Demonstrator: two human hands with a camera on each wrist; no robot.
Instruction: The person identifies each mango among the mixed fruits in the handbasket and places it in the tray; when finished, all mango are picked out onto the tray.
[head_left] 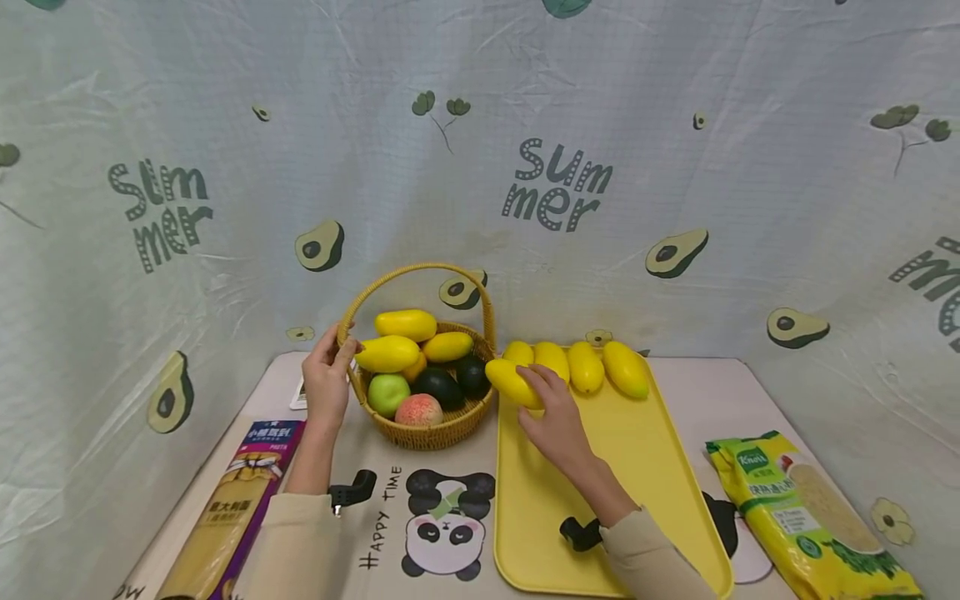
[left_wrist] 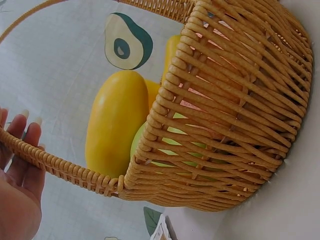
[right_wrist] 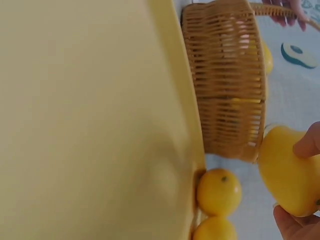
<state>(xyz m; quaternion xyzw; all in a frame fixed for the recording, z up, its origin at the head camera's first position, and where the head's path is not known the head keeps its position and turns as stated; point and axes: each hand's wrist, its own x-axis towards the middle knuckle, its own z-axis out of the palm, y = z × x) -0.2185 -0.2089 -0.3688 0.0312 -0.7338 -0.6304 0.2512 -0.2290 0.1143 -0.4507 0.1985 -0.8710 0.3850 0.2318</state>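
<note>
My right hand (head_left: 556,421) holds a yellow mango (head_left: 512,383) between thumb and fingers, above the left edge of the yellow tray (head_left: 615,492) and close to the basket's right rim. In the right wrist view this mango (right_wrist: 287,170) shows large beside the basket. My left hand (head_left: 327,382) grips the left side of the arched handle of the wicker basket (head_left: 431,435). Its fingers pass behind the handle (left_wrist: 65,170) in the left wrist view. Inside the basket lie yellow mangoes (head_left: 390,354), a green apple (head_left: 387,394), a peach (head_left: 419,410) and dark avocados (head_left: 438,387). An orange is partly hidden.
Several more mangoes (head_left: 586,367) lie in a row along the tray's far end. To the left is a pasta packet (head_left: 236,508), to the right a yellow Knorr bag (head_left: 806,517). A printed curtain (head_left: 480,167) hangs behind. The table mat bears a panda print (head_left: 447,533).
</note>
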